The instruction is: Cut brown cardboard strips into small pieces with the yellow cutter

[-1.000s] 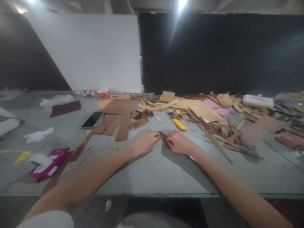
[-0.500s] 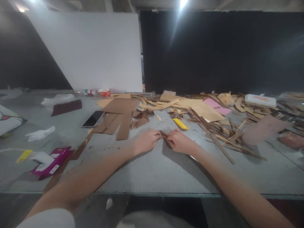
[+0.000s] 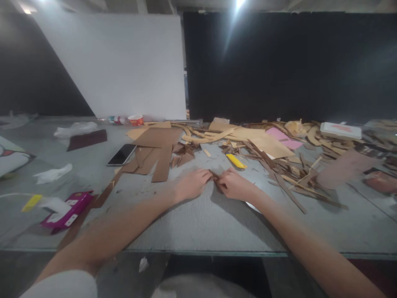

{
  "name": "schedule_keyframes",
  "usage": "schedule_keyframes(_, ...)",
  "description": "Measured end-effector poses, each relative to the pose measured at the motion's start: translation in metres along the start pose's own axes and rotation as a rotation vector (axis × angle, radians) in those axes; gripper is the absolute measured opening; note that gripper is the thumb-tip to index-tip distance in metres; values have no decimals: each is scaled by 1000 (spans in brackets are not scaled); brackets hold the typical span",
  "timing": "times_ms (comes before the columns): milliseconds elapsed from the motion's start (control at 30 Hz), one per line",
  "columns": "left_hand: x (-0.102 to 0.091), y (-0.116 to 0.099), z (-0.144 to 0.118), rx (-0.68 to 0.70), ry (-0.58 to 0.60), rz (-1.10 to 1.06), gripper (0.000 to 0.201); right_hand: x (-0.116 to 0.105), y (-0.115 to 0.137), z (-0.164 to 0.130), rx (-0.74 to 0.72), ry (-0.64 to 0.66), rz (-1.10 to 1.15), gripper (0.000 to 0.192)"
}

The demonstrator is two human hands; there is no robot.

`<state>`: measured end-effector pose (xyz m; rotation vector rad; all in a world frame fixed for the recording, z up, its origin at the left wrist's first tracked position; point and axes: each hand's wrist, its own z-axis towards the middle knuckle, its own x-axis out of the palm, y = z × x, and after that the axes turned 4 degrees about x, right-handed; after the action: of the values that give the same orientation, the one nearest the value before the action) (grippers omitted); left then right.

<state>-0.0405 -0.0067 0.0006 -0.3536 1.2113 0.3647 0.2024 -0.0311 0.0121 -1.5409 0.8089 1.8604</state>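
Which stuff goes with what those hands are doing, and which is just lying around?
Seems part of the job:
small brown piece, held between the left hand and right hand;
brown sheets, similar in colour;
perhaps the yellow object lying nearby.

Probably just lying about:
phone;
red cup;
crumpled white tissue;
white box.

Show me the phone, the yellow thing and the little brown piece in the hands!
Phone (image 3: 121, 155): head view, middle of its dark screen.
Yellow thing (image 3: 236, 161): head view, middle of its body.
Little brown piece (image 3: 214, 175): head view, its small uncovered middle.
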Motion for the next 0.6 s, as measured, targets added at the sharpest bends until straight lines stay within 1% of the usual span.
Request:
schedule_keyframes(133,-5,-5,2,25,-17,56,30,0,1,2,8,28,-2,26)
schedule_keyframes(267,-3,-4,3,47,-21,50,41,-3,3,3,22,53,-13,29)
schedule_keyframes(333,0,-2,3,62,-10,39,46,-4,4,3,28,59,-18,29)
schedule_keyframes(500,5,4,1,54,21,2,46,-5,6,3,38,69,-39,29)
schedule_keyframes(600,5,6,1,48,53,-23,55,-6,6,3,31,76,-38,30)
